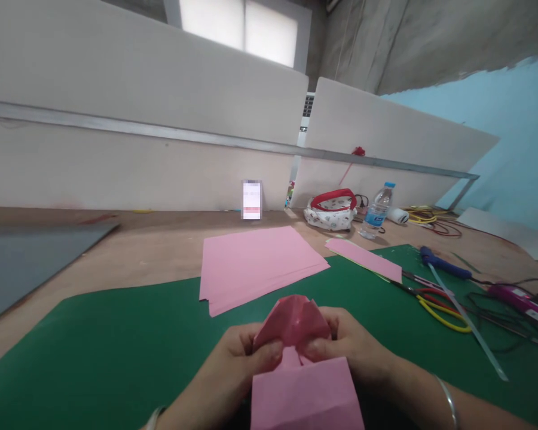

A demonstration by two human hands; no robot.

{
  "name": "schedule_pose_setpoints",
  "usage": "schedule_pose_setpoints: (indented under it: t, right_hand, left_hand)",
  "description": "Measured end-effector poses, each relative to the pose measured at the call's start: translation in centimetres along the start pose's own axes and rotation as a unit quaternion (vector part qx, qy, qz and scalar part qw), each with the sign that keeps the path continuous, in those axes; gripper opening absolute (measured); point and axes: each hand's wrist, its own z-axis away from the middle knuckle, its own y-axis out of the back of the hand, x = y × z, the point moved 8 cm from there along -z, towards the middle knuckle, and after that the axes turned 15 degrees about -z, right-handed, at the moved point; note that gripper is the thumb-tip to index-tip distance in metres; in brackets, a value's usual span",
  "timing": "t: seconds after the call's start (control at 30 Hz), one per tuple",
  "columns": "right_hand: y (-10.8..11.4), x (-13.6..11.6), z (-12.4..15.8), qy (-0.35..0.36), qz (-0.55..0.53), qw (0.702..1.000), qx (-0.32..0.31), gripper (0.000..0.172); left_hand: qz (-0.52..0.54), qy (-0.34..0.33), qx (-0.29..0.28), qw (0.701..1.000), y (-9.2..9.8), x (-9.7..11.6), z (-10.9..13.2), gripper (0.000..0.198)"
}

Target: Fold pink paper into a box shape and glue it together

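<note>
A folded piece of pink paper (305, 391) is held between both hands, low in the middle of the head view. Its upper part is opened into a rounded, darker pink pocket, and a flat flap hangs toward me. My left hand (246, 358) pinches its left side, thumb on the near face. On the right side, my right hand (341, 340) grips it the same way, thumb pressed near the centre. Most of the other fingers are hidden behind the paper. Just beyond lies a stack of pink sheets (255, 263).
A green cutting mat (130, 340) covers the near table. To the right lie pink paper strips (367, 257), yellow-handled scissors (443, 316), a blue glue gun (446, 264), a clear glue stick (468, 325) and cables. Farther back stand a phone (251, 200), a pouch (329, 214) and a water bottle (377, 212).
</note>
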Motion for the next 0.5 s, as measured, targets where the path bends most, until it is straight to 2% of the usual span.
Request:
schedule_pose_setpoints:
  t: [0.17, 0.27, 0.33, 0.4, 0.43, 0.5]
  right_hand:
    - [0.5, -3.2, 0.6, 0.113, 0.150, 0.982, 0.016, 0.024]
    - [-0.1, -4.2, 1.2, 0.147, 0.222, 0.964, 0.007, 0.033]
    - [-0.7, -5.0, 1.8, 0.201, 0.277, 0.940, -0.002, 0.047]
    - [-1.6, -6.1, 2.8, 0.284, 0.322, 0.903, -0.015, 0.060]
    - [-2.0, -6.6, 3.2, 0.323, 0.336, 0.884, -0.019, 0.061]
    - [-2.5, -7.3, 3.9, 0.373, 0.364, 0.853, -0.023, 0.042]
  left_hand:
    - [-0.051, -0.021, -0.015, 0.998, -0.7, 1.1, 0.3, 0.039]
    - [-0.091, -0.009, -0.025, 0.995, -1.4, 1.7, 0.5, 0.031]
    - [-0.132, -0.011, -0.013, 0.991, -1.3, 2.0, 0.6, 0.025]
    - [-0.181, -0.018, 0.008, 0.983, -0.9, 2.2, 0.6, 0.020]
    - [-0.203, -0.018, 0.019, 0.979, -0.7, 2.2, 0.6, 0.018]
    - [-0.243, -0.007, 0.040, 0.969, -0.2, 2.2, 0.7, 0.018]
